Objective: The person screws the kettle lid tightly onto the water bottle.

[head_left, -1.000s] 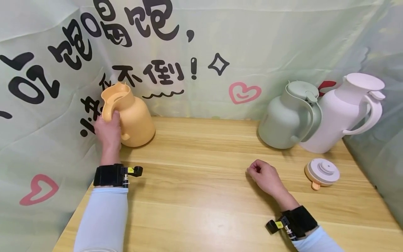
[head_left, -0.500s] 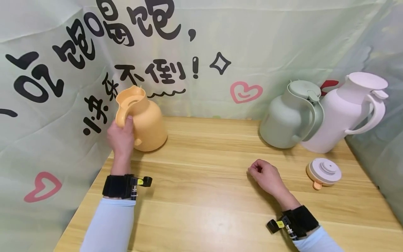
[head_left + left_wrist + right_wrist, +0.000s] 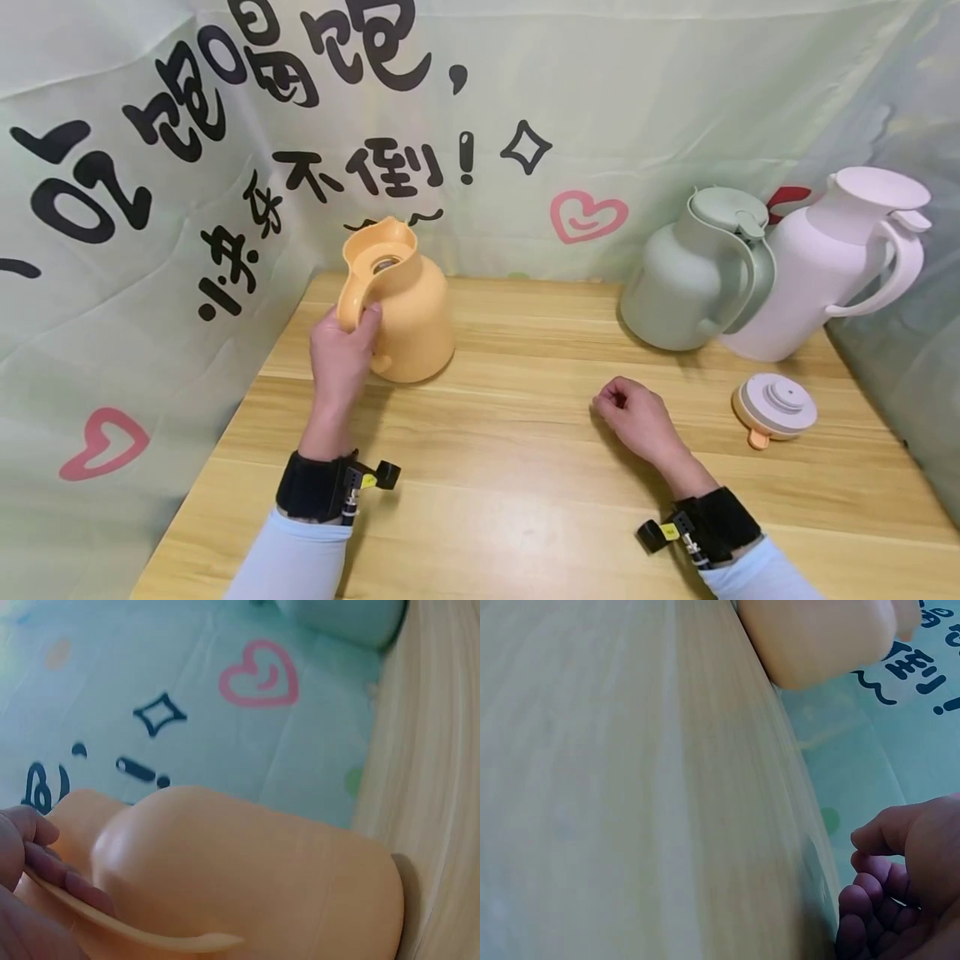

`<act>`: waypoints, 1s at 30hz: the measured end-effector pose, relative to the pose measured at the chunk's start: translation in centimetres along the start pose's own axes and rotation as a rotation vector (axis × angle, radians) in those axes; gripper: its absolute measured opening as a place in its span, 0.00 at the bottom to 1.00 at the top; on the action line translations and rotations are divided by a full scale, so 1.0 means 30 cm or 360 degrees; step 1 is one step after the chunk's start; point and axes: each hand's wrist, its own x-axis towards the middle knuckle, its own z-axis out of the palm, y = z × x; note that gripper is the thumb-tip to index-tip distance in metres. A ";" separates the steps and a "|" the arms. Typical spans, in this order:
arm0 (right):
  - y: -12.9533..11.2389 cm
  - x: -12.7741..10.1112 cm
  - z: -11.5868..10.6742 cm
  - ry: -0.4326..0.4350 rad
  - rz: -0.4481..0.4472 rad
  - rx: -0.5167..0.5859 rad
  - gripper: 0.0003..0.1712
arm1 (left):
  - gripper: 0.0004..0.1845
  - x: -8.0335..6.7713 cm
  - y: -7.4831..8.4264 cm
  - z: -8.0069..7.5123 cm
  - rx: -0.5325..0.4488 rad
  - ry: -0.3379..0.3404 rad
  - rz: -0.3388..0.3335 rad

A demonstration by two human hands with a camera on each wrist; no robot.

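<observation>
My left hand [image 3: 341, 354] grips the handle of an orange thermos jug [image 3: 416, 325], fingers wrapped round it and thumb on top. The jug stands upright and lidless, its inner opening showing at the neck. In the left wrist view the jug's body [image 3: 247, 870] lies sideways across the picture, its base close to the wooden tabletop. My right hand [image 3: 637, 421] rests on the table with loosely curled fingers and holds nothing. To its right lies a round jug lid [image 3: 776, 406], underside up, with an orange tab.
At the back right stand a green thermos jug [image 3: 682, 283] with its lid on and a taller pale pink jug [image 3: 821, 258], close together. A printed cloth [image 3: 637, 100] hangs behind and at both sides of the wooden table [image 3: 480, 483].
My left hand has brought the orange thermos jug from the back left corner rightward and nearer to me. The right hand, the lid and the other jugs stay in place.
</observation>
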 end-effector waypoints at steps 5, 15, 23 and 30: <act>0.002 0.001 0.000 0.0009 -0.0014 -0.0009 0.08 | 0.16 -0.041 0.015 0.022 -0.0122 -0.0342 -0.0078; 0.004 0.006 0.007 0.0016 -0.0016 -0.0025 0.07 | 0.18 -0.143 0.041 0.095 -0.0314 -0.0795 -0.0080; -0.001 0.007 0.008 0.0018 -0.0023 -0.0028 0.07 | 0.19 -0.209 0.059 0.130 -0.0457 -0.0920 -0.0065; -0.001 0.005 0.006 0.0020 -0.0017 -0.0036 0.07 | 0.18 -0.244 0.068 0.167 -0.0502 -0.0991 -0.0033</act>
